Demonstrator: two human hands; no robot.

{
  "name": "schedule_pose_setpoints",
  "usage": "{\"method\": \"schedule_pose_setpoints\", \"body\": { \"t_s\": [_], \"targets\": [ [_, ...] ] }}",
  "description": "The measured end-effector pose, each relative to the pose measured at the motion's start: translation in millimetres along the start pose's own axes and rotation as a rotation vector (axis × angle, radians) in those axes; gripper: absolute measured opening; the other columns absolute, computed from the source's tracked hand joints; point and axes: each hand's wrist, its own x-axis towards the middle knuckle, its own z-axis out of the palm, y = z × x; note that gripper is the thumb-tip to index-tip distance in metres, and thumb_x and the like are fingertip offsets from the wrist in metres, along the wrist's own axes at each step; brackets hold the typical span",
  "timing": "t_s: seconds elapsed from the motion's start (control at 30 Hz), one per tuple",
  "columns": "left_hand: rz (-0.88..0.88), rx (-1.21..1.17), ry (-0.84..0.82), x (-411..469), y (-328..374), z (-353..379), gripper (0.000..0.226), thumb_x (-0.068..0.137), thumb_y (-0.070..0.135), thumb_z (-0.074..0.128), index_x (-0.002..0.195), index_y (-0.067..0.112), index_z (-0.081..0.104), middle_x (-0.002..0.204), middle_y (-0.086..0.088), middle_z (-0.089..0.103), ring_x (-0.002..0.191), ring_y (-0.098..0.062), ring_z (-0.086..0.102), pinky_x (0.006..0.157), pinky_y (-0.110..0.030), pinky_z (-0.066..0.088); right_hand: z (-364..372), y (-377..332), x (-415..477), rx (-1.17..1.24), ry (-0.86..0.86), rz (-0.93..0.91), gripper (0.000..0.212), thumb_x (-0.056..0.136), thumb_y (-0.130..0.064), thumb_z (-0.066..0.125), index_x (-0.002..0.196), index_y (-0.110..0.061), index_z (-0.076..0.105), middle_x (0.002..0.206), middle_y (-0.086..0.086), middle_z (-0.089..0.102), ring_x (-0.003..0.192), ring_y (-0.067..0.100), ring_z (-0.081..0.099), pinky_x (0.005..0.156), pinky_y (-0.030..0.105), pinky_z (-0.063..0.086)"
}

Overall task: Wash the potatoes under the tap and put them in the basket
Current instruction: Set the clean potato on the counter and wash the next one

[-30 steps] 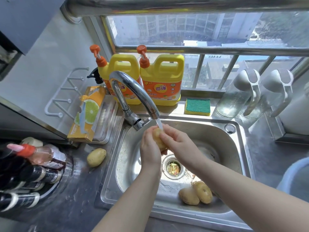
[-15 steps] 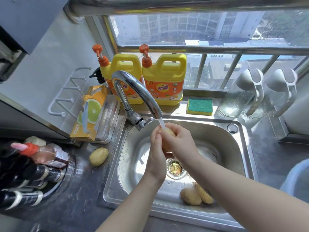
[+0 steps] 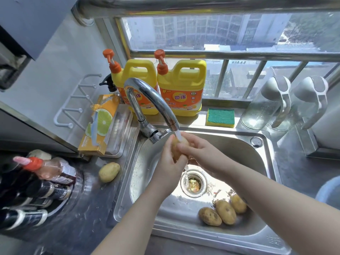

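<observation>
A potato [image 3: 176,150] is held between both my hands under the running tap [image 3: 150,100] over the steel sink [image 3: 265,162]. My left hand [image 3: 170,166] cups it from the left and below; my right hand [image 3: 198,151] wraps it from the right. Water runs over the potato and down to the drain [image 3: 193,183]. Three brown potatoes [image 3: 223,211] lie together at the sink's front right. One pale potato [image 3: 109,171] lies on the wet counter left of the sink. A pale blue rim, maybe the basket [image 3: 328,190], shows at the right edge.
Two yellow detergent jugs [image 3: 181,87] and a green-yellow sponge [image 3: 220,117] stand behind the sink. An orange box [image 3: 98,126] lies in a tray at left. Sauce bottles [image 3: 36,183] crowd the near left. Two glass jugs [image 3: 266,105] stand at the back right.
Both hands stay under the tap and keep turning the potato between them; more of it shows between the fingers now. The view has shifted slightly.
</observation>
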Motion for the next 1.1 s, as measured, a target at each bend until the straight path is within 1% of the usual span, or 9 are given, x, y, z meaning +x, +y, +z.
{"method": "schedule_pose_setpoints", "body": {
  "t_s": [0.1,0.17,0.3,0.5,0.6,0.73,0.87,1.0,1.1],
  "targets": [
    [0.025,0.117,-0.005,-2.9,-0.2,-1.1,0.071,0.087,0.049,0.055,0.152,0.037,0.029,0.142,0.001,0.053,0.125,-0.014,0.057,0.102,-0.037,0.051,-0.8,2.5,2.5,-0.110,0.103,-0.022,0.027,0.091,-0.029,0.066,0.116,-0.023,0.072,0.103,0.021,0.074,0.090,0.031,0.066,0.085,0.053,0.054],
    [0.051,0.194,0.018,-6.6,1.4,1.5,0.070,0.090,0.048,0.055,0.153,0.031,0.029,0.146,0.005,0.046,0.135,-0.010,0.048,0.110,-0.039,0.045,4.0,4.3,4.8,-0.140,0.219,-0.057,0.017,0.097,-0.029,0.064,0.105,-0.021,0.077,0.093,0.012,0.077,0.086,0.022,0.071,0.085,0.047,0.058],
    [0.132,0.325,0.065,-10.6,5.5,4.4,0.065,0.096,0.028,0.061,0.154,0.025,0.031,0.146,0.009,0.042,0.134,-0.002,0.040,0.102,-0.005,0.034,13.1,3.1,7.0,-0.078,0.444,-0.062,0.032,0.104,-0.027,0.055,0.084,-0.018,0.078,0.073,-0.005,0.074,0.072,0.010,0.067,0.064,0.023,0.053],
    [0.091,0.295,0.088,-4.9,8.0,-5.3,0.062,0.089,0.044,0.066,0.146,0.031,0.045,0.132,0.011,0.059,0.118,-0.008,0.061,0.099,-0.041,0.053,1.4,3.3,0.5,-0.074,0.154,-0.051,0.025,0.098,-0.017,0.065,0.122,-0.021,0.071,0.102,0.002,0.077,0.093,0.015,0.073,0.086,0.028,0.056],
    [0.115,0.348,0.105,-6.9,8.9,-5.7,0.056,0.089,0.028,0.071,0.141,0.029,0.051,0.124,0.014,0.057,0.107,-0.005,0.062,0.095,-0.036,0.054,-0.1,1.1,-2.4,-0.310,0.189,-0.061,0.028,0.091,-0.019,0.073,0.119,-0.026,0.071,0.098,0.000,0.078,0.086,0.008,0.071,0.081,0.021,0.054],
    [0.170,0.452,0.101,-8.6,10.8,-6.9,0.062,0.087,0.019,0.074,0.144,0.019,0.050,0.127,0.011,0.053,0.109,-0.006,0.058,0.097,-0.028,0.050,-4.5,4.7,0.2,-0.545,0.230,-0.096,0.028,0.082,-0.035,0.076,0.110,-0.032,0.073,0.092,-0.007,0.077,0.086,0.009,0.071,0.085,0.031,0.057],
    [0.222,0.501,0.079,-8.9,16.5,-11.6,0.059,0.084,0.024,0.079,0.137,0.019,0.054,0.120,0.013,0.052,0.102,-0.001,0.054,0.092,-0.018,0.046,-9.1,0.4,1.7,-0.342,0.167,-0.057,0.025,0.095,-0.037,0.067,0.106,-0.017,0.076,0.087,-0.003,0.076,0.080,0.011,0.071,0.081,0.033,0.057],
    [0.235,0.537,0.043,-6.8,21.4,-16.9,0.053,0.079,0.028,0.083,0.127,0.024,0.060,0.116,0.014,0.054,0.095,0.000,0.056,0.086,-0.015,0.046,-24.9,-5.7,-0.1,-0.196,0.026,0.061,0.028,0.104,-0.034,0.053,0.118,-0.023,0.074,0.112,0.014,0.076,0.111,0.035,0.070,0.102,0.052,0.052],
    [0.209,0.508,0.057,-2.5,23.6,-18.2,0.047,0.077,0.027,0.084,0.120,0.024,0.064,0.108,0.012,0.054,0.094,0.002,0.055,0.078,-0.006,0.043,-23.6,-9.0,0.9,-0.334,-0.003,0.025,0.025,0.095,-0.033,0.069,0.119,-0.028,0.073,0.106,0.004,0.077,0.103,0.019,0.071,0.094,0.041,0.055]
  ]
}}
